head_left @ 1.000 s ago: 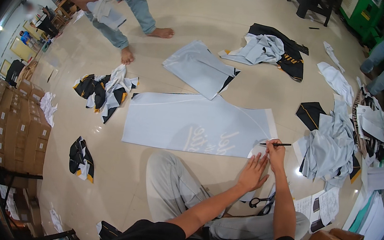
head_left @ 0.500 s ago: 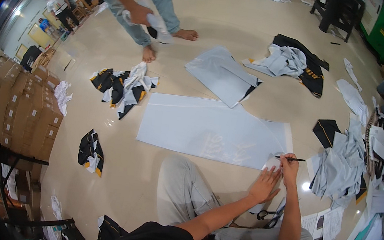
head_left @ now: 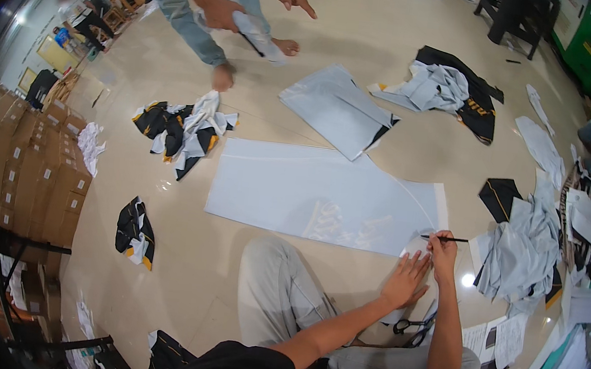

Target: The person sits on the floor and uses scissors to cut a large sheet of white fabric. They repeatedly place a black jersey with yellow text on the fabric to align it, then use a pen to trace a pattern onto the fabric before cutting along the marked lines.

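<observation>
Pale blue-grey fabric panel [head_left: 288,187] lies flat on the tiled floor [head_left: 192,274], just beyond the seated person's knee. At its near right corner, the right hand [head_left: 444,254] has its grip closed, fingers pinched around a slim black pen [head_left: 455,239]. Just beside it, the left hand [head_left: 404,282] grasps nothing: it is open, fingers extended, pressing on a small white piece [head_left: 417,243] with a curved edge, set upon that corner.

Judging by looks, the fabric panel is light, thin and limp, not fragile, and likely to slide or ruckle on the glossy tiles. Its outer edges offer the best hold, taken at two corners to keep it flat.

Near the right forearm are black-handled scissors [head_left: 410,328]. Beyond the panel's far edge lies a folded grey fabric piece [head_left: 332,109]; to the right, a crumpled grey fabric heap [head_left: 520,244]. Farther off, at upper left, a barefoot co-worker stands, a pale bundle [head_left: 257,35] in one hand.
</observation>
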Available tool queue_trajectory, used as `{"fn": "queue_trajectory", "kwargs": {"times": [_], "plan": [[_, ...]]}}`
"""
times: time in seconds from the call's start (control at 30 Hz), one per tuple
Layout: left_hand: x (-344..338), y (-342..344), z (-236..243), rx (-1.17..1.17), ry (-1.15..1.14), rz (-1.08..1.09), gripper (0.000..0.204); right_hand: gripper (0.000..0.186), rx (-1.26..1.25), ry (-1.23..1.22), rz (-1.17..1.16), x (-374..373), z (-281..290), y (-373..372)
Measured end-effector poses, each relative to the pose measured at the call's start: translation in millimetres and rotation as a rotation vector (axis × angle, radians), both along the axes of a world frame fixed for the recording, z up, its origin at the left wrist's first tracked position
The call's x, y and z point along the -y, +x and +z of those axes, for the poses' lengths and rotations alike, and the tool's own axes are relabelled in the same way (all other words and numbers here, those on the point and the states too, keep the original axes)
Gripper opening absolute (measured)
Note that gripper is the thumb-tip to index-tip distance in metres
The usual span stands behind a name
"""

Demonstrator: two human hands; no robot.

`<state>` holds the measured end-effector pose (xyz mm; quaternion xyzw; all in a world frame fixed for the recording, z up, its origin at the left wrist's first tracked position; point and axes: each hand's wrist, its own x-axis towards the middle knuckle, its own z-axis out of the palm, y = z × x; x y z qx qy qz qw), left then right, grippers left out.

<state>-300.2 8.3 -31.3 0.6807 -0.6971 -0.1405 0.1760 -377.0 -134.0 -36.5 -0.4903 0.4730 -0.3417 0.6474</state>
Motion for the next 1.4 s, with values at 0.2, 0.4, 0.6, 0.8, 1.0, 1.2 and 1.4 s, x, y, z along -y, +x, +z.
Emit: {"fn": "queue_trajectory", "kwargs": {"times": [0.2,0.4,0.6,0.8,1.0,1.2,1.4], "plan": [[2.8,1.7,0.5,0.024,0.010,-0.007,0.076,0.012,-0.022,-0.013,0.002,3.9,-0.3,2.7],[5.7,-3.7,0.3,0.007,0.033,-0.022,0.078,0.013,-0.026,0.012,0.013,6.2,1.4,-2.3],[4.7,-2.8,-0.7,-0.009,0.009,-0.011,0.077,0.014,-0.028,0.003,0.023,5.9,6.4,1.5],[-2.4,0.7,-1.3,0.018,-0.012,-0.039,0.073,0.015,0.015,-0.198,0.016,7.4,31.9,49.0],[1.7,8.7,11.9,0.027,0.198,-0.184,0.071,0.063,-0.095,0.009,0.428,50.6,109.7,194.1],[-1.5,1.1,-4.6,0.067,0.146,-0.134,0.072,0.058,-0.050,0.172,0.469,62.5,131.9,215.2],[-1.8,2.4,0.1,0.000,0.014,-0.030,0.073,0.015,-0.075,-0.023,0.290,42.9,103.2,116.6]]}}
